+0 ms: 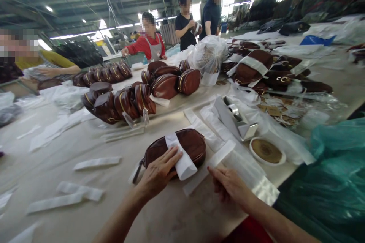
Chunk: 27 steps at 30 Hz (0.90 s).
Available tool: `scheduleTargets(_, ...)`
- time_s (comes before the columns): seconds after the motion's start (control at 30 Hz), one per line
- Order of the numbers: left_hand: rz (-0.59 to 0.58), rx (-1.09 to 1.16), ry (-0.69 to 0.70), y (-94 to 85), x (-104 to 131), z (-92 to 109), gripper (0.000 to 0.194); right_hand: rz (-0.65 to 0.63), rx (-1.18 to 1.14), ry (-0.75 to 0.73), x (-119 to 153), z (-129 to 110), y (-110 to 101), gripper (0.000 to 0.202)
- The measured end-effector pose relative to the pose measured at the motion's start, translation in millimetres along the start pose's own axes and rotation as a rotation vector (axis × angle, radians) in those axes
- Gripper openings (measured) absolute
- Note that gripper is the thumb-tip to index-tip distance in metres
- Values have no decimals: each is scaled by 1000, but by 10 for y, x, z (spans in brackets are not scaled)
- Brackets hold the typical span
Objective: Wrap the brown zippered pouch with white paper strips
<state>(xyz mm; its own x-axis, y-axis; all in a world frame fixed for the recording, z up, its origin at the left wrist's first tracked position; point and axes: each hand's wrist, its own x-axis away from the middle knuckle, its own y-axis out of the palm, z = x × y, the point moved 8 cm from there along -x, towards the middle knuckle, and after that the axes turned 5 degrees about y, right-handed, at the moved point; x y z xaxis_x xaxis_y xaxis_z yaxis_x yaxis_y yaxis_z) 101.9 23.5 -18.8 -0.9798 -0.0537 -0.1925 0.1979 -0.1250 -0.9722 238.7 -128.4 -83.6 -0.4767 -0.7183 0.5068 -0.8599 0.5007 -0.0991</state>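
A dark brown leather pouch (154, 152) with a zip lies on the table in front of me. A white paper band (182, 163) crosses its middle, one end hanging loose over the near side. My left hand (158, 169) rests on the band and pouch with its fingers stretched out flat. To the right, my right hand (228, 184) is closed, thumb and forefinger pinched together beside a white paper strip (222, 153). Whatever that pinch holds, if anything, is too small to make out. Further off stand a grey tape dispenser (232, 115) and a round white-rimmed dish (267, 151).
Several brown pouches (165, 85) stand in groups behind, and more lie piled (253, 66) at the back right. Loose paper strips (97, 163) are scattered left. Green plastic (336, 167) bulges at the right edge. Several people, one in a red sleeve (134, 48), work across the table.
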Motion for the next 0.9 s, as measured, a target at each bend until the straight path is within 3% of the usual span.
scheduleTargets(0.1, 38, -33, 26, -29, 2, 36, 63, 281, 521, -736, 102, -690, -92, 17)
scheduleTargets(0.13, 50, -43, 31, -42, 1, 46, 63, 336, 669, -941, 152, -846, -34, 29)
scheduleTargets(0.2, 76, -72, 42, -68, -2, 66, 60, 321, 907, -1211, 148, -1004, 128, 44)
scheduleTargets(0.27, 91, -113, 60, -80, -3, 91, 56, 239, 1046, -1351, 77, -1054, 248, 37)
scheduleTargets(0.37, 92, -184, 97, -62, 3, 141, 50, 183, 1141, -1447, -2, -1047, 343, 15)
scheduleTargets(0.43, 84, -214, 112, -20, 15, 173, 49, 224, 1214, -1508, -20, -1001, 412, 7)
scheduleTargets(0.6, 171, -263, 93, 78, 76, 228, 59, 329, 1266, -1550, -100, -867, 559, 24)
scheduleTargets(0.7, 213, -286, 73, 126, 98, 248, 54, 341, 1232, -1538, -79, -852, 574, 25)
scheduleTargets(0.83, 212, -272, 54, 139, 91, 237, 46, 290, 1171, -1509, 37, -937, 565, 21)
scheduleTargets(0.9, 186, -243, 31, 148, 81, 216, 43, 220, 1145, -1500, 64, -987, 603, 31)
